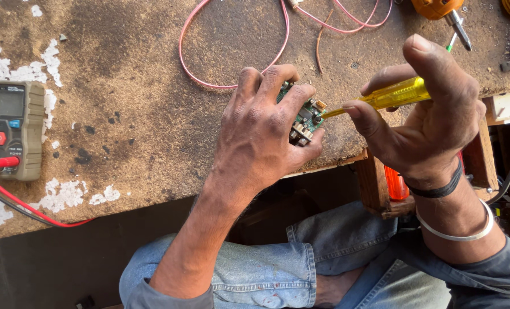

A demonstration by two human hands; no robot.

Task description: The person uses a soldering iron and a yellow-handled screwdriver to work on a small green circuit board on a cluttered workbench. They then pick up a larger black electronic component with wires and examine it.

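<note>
Board (pixel 307 117), small and green with parts on its face, sits at centre frame near the front edge of the surface (pixel 140 131). Left hand (pixel 261 134) arches over it, back up, fingers curled round the far edge and thumb under the near corner, grip closed on the board. Right hand (pixel 429 111), at right of frame, is turned palm-left with thumb raised and fingers pinched shut round a yellow screwdriver (pixel 389 96); its tip meets the board's right edge. A dark band and a pale bangle ring that wrist. Pink wire (pixel 232 86) loops above the board at upper centre. Orange tool (pixel 441 8) lies at the top right. Multimeter (pixel 6 129) rests at far left, olive-cased, with a grey screen, blue and red buttons and a red lead (pixel 32 209) trailing right.
</note>
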